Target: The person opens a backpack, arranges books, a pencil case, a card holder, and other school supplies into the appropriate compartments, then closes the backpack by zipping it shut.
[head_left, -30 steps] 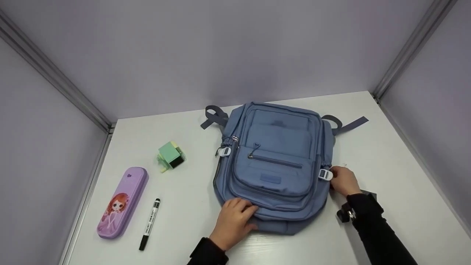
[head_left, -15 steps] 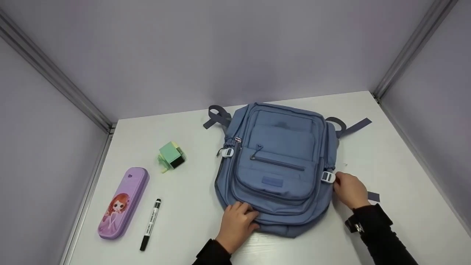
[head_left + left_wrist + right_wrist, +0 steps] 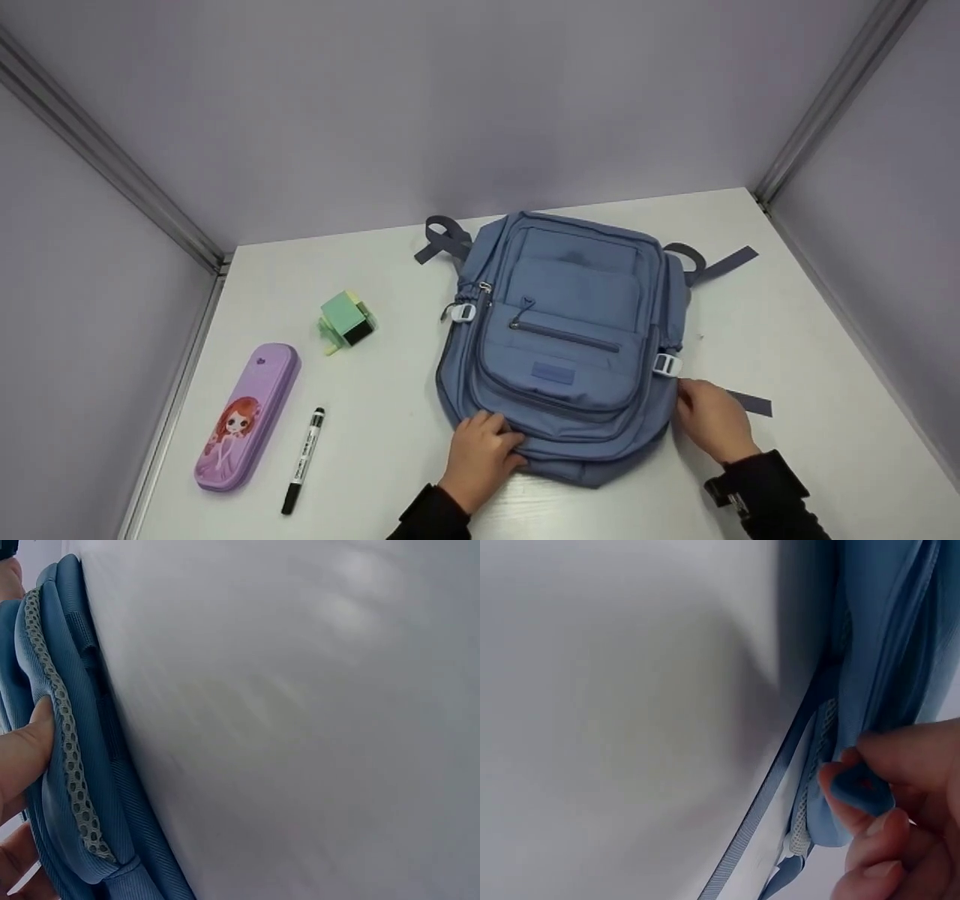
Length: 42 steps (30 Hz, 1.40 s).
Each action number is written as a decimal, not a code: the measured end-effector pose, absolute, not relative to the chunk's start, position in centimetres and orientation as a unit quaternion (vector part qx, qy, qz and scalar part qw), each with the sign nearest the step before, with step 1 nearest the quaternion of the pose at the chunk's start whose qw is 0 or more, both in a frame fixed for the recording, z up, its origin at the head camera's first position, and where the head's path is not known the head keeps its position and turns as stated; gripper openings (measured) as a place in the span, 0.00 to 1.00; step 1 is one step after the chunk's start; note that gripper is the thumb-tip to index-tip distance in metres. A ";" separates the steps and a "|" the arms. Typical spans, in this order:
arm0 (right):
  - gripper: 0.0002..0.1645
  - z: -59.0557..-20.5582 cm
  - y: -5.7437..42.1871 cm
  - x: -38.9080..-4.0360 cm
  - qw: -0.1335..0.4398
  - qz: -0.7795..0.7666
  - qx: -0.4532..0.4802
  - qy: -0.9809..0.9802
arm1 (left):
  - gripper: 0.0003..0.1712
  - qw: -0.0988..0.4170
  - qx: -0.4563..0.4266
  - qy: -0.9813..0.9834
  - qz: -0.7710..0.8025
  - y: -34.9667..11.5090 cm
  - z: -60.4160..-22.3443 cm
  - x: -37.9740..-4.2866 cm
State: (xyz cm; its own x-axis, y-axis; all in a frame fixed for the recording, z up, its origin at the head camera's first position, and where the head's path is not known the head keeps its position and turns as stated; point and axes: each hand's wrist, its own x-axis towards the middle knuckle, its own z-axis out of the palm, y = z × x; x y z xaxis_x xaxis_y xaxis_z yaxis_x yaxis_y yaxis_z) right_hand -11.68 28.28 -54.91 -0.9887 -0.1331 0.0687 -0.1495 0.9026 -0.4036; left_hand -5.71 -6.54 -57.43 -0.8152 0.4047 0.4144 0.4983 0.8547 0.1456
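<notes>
A blue backpack (image 3: pixel 574 300) lies front side up on the white table. My left hand (image 3: pixel 480 459) grips its bottom edge, and the left wrist view shows the thumb (image 3: pixel 26 750) pressing into the fabric beside a mesh strip. At the bag's lower right side, below a white buckle (image 3: pixel 667 365), is my right hand (image 3: pixel 718 421). In the right wrist view its thumb and fingers pinch a blue zipper pull (image 3: pixel 864 791) with a looped end. The zipper's slider is hidden by the fingers.
On the left lie a purple pencil case (image 3: pixel 247 416) with a cartoon figure, a black-and-white marker (image 3: pixel 304 459), and a small green block-like object (image 3: pixel 346 319). Dark straps (image 3: pixel 724 266) stick out beside the bag. Grey walls (image 3: pixel 480 105) enclose the table.
My right hand has slid down along the bag's right side, toward the near edge. The backpack shifted slightly to the right at first. My left hand keeps its grip on the bottom.
</notes>
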 end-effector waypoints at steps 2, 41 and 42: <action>0.11 -54.7 28.1 -10.7 -0.002 0.211 0.073 -0.975 | 0.16 0.189 -0.240 -0.944 -0.125 -6.5 -57.5 -5.7; 0.05 -52.4 15.8 -4.2 -0.096 0.358 0.142 -0.918 | 0.17 0.171 -0.211 -0.947 -0.169 -6.0 -55.5 -5.3; 0.04 -52.4 16.0 -4.1 -0.100 0.359 0.142 -0.917 | 0.16 0.168 -0.207 -0.948 -0.174 -5.9 -55.2 -5.2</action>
State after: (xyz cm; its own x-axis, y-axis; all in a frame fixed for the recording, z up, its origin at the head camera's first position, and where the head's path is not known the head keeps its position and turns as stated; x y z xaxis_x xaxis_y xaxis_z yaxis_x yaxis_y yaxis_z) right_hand -4.12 15.97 -52.37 -0.9396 -0.3321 -0.0822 -0.1879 0.7017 -0.6872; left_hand -5.18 -5.89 -55.21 -0.8576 0.3338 0.3913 0.4508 0.8541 0.2593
